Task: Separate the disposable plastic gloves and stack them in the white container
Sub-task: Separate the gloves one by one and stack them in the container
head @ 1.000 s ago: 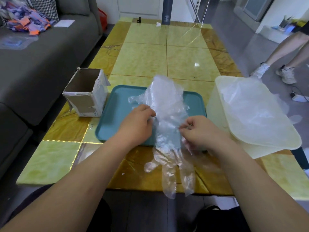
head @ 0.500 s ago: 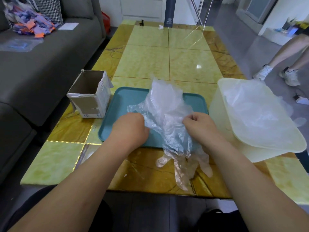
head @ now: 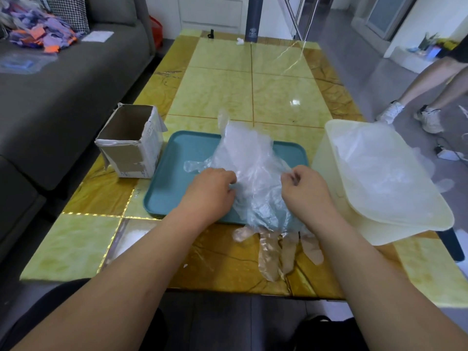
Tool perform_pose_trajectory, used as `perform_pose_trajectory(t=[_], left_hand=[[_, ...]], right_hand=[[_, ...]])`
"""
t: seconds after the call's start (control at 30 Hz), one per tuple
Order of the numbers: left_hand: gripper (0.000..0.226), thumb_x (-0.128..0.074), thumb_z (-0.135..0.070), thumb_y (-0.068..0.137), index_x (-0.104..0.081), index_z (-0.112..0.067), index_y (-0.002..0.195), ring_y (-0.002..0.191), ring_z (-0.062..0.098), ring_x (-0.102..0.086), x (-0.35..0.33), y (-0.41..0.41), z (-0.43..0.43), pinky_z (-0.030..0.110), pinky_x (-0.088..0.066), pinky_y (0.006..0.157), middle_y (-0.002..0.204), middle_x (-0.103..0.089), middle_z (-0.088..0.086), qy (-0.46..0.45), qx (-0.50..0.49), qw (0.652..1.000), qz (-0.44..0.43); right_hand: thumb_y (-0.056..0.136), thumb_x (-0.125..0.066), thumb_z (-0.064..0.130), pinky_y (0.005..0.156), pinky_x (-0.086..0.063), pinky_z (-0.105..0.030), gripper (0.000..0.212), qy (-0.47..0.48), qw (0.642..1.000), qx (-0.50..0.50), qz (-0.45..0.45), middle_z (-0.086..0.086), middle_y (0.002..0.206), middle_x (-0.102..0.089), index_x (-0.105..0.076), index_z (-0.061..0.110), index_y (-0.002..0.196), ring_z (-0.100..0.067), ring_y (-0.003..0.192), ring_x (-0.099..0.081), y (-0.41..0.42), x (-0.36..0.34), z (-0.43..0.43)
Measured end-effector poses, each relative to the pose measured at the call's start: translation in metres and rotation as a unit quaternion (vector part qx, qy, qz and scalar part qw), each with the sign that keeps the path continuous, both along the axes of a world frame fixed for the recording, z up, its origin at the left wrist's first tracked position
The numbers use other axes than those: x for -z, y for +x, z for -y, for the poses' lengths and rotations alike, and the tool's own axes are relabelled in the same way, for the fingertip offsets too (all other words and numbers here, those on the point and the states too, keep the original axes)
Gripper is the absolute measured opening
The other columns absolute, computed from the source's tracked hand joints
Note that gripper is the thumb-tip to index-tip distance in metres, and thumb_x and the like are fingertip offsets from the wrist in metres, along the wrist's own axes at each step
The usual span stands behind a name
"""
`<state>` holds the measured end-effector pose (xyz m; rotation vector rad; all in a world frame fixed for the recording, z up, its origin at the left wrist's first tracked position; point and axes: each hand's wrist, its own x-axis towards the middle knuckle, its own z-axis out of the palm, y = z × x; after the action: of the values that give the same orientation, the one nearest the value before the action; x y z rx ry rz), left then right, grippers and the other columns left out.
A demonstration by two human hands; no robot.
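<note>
A yellow-green tiled surface (head: pixel 228 92) carries a teal tray (head: pixel 174 178). On the tray lies a bunch of clear plastic gloves (head: pixel 253 163), and their fingers hang over its near edge. The left hand (head: pixel 212 188) and the right hand (head: pixel 306 188) both pinch this bunch above the tray. Right of the tray stands the white container (head: pixel 326 168) with more gloves inside. Left of it is an open cardboard box (head: pixel 129 148), and further left a grey sofa (head: pixel 63 97).

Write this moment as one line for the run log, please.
left hand: grips glove bunch | right hand: pinches glove bunch | glove bunch: over teal tray | white container: right of tray, gloves inside
</note>
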<state>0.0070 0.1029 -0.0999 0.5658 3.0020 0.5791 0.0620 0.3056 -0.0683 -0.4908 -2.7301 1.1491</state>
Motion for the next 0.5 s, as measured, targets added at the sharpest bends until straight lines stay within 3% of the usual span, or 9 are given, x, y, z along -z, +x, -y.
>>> perform_pose_trajectory(t=[0.2, 0.33, 0.43, 0.5], left_hand=[[0.017, -0.054, -0.013, 0.092, -0.067, -0.023, 0.096, 0.095, 0.030, -0.064, -0.013, -0.007, 0.023, 0.034, -0.048, 0.074, 0.104, -0.069, 0.005, -0.057, -0.080, 0.993, 0.070], [0.018, -0.054, -0.015, 0.094, -0.058, -0.020, 0.110, 0.100, 0.027, -0.058, -0.032, -0.001, 0.025, 0.039, -0.048, 0.074, 0.110, -0.060, 0.002, -0.094, -0.135, 0.986, 0.011], [0.018, -0.064, -0.033, 0.094, -0.061, -0.027, 0.111, 0.102, 0.022, -0.057, -0.036, 0.004, 0.023, 0.039, -0.051, 0.079, 0.113, -0.055, -0.004, -0.042, -0.061, 0.997, -0.030], [0.025, -0.076, -0.047, 0.087, -0.065, -0.033, 0.105, 0.097, 0.013, -0.058, -0.033, 0.011, 0.021, 0.033, -0.050, 0.080, 0.109, -0.055, -0.011, 0.006, 0.049, 0.998, 0.049]], right_hand=[[0.104, -0.050, 0.021, 0.057, -0.036, -0.032, 0.024, -0.015, 0.999, 0.025, -0.014, -0.001, 0.075, -0.050, -0.050, 0.012, 0.082, -0.019, 0.066, -0.046, -0.005, 0.005, -0.003], [0.104, -0.049, 0.018, 0.059, -0.038, -0.033, 0.025, -0.024, 0.999, 0.018, -0.016, 0.000, 0.075, -0.050, -0.048, 0.014, 0.079, -0.021, 0.067, -0.048, -0.007, 0.009, 0.000], [0.103, -0.046, 0.015, 0.060, -0.037, -0.033, 0.021, -0.021, 0.999, 0.017, -0.022, -0.004, 0.079, -0.055, -0.055, 0.008, 0.085, -0.021, 0.070, -0.050, -0.008, 0.008, 0.001], [0.103, -0.046, 0.013, 0.058, -0.036, -0.032, 0.020, -0.028, 0.999, 0.022, -0.040, -0.004, 0.078, -0.055, -0.054, 0.007, 0.086, -0.020, 0.069, -0.048, -0.007, 0.007, 0.001]])
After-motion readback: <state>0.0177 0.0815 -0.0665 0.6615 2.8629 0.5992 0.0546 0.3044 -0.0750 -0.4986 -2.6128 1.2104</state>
